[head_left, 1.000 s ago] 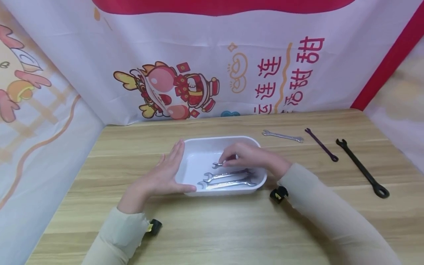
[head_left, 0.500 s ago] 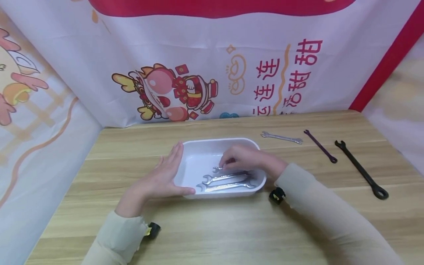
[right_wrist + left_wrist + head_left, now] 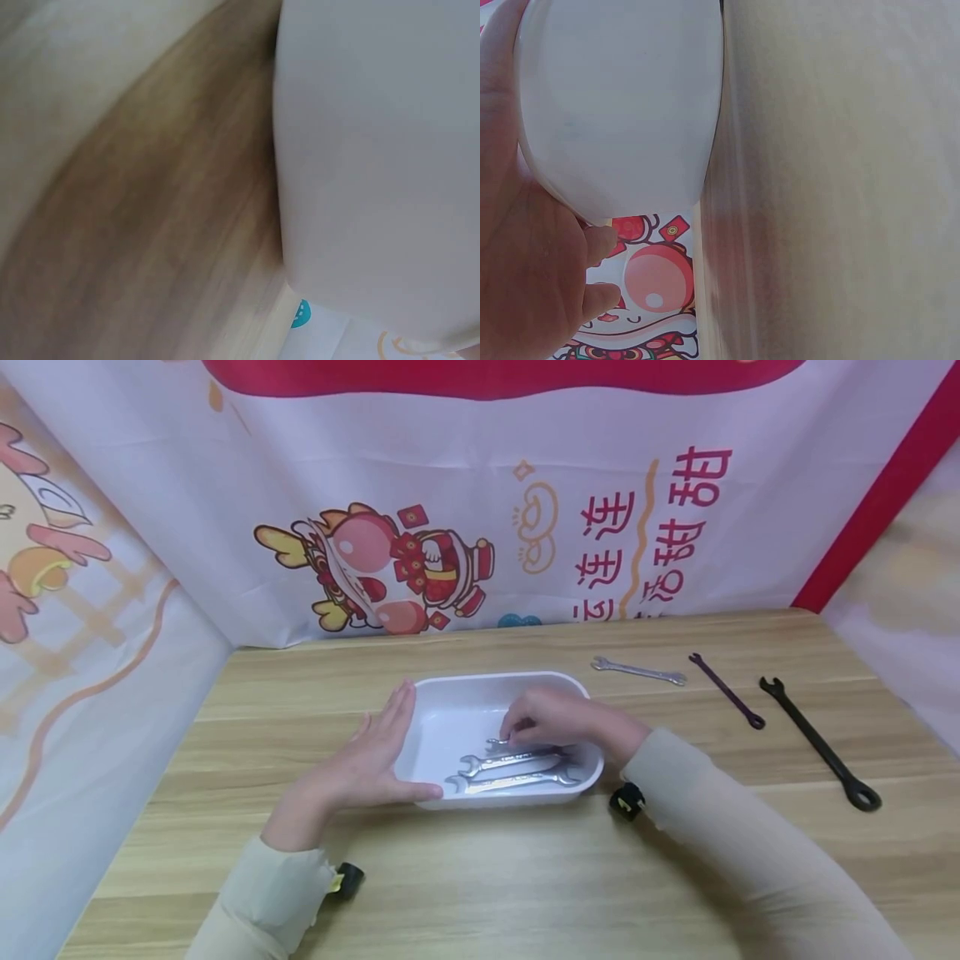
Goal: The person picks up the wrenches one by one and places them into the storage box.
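Observation:
A white plastic box (image 3: 438, 731) stands mid-table. My left hand (image 3: 360, 768) rests on its left end with spread fingers, the thumb lying at the front rim. In the left wrist view that hand (image 3: 532, 262) lies along the box's outer wall (image 3: 622, 105). My right hand (image 3: 551, 714) reaches over the right side into the box and pinches a small silver wrench (image 3: 495, 745); only one jaw end shows. Two larger silver open-end wrenches (image 3: 517, 781) lie side by side nearer the front wall. The right wrist view shows only the box's outside (image 3: 375, 150), hiding the fingers.
On the wooden table (image 3: 480, 885), right of the box, lie a silver wrench (image 3: 637, 672), a thin dark purple wrench (image 3: 727, 692) and a long black wrench (image 3: 817, 743). A printed cloth (image 3: 450, 460) hangs behind the table, with more cloth at both sides.
The right hand has lowered the small wrench slightly toward the two larger ones and shifted a little to the right over the last half second. The left hand stays against the box.

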Action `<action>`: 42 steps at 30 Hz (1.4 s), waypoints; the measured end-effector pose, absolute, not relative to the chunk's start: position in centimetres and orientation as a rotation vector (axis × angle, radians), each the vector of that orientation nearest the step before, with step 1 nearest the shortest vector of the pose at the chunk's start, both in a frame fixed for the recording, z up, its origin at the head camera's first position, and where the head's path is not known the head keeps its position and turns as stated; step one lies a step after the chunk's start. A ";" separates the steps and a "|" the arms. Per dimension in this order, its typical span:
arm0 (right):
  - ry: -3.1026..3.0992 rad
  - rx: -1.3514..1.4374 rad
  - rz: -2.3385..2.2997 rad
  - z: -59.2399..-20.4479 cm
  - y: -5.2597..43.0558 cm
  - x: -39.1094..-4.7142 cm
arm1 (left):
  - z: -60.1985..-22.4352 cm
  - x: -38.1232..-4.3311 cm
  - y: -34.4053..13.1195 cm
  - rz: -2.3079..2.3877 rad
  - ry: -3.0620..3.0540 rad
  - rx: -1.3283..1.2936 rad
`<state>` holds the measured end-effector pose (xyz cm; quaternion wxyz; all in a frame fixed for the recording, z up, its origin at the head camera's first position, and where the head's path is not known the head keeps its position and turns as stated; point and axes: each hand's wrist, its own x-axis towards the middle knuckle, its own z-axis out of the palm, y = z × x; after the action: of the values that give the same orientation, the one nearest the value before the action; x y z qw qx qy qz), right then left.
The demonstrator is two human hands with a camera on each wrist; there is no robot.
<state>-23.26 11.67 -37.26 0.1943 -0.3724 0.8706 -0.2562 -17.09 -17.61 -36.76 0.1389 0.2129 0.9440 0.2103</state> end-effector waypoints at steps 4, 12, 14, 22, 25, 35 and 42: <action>2.438 -1.038 -0.702 -37.3 11.7 -23.3 | -36.8 -17.1 -17.6 0.595 2.734 0.621; 2.426 -1.023 -0.683 -37.3 11.4 -23.5 | -36.8 -17.1 -17.7 0.607 2.731 0.610; 2.429 -1.025 -0.673 -37.3 11.4 -23.5 | -36.9 -17.1 -17.8 0.601 2.735 0.614; 2.451 -1.004 -0.617 -37.5 11.2 -23.5 | -36.8 -17.0 -17.8 0.597 2.735 0.613; 2.455 -0.994 -0.605 -37.5 11.2 -23.4 | -36.8 -17.0 -17.8 0.596 2.734 0.608; 2.489 -0.986 -0.574 -37.4 11.2 -23.3 | -36.9 -17.0 -17.8 0.595 2.741 0.609; 2.519 -0.982 -0.553 -37.7 11.2 -23.3 | -36.9 -17.0 -17.7 0.598 2.741 0.608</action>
<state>-23.33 11.18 -37.69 0.1900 -0.3495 0.8961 -0.1967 -17.01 -17.75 -36.92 0.1349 0.2099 0.9461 0.2063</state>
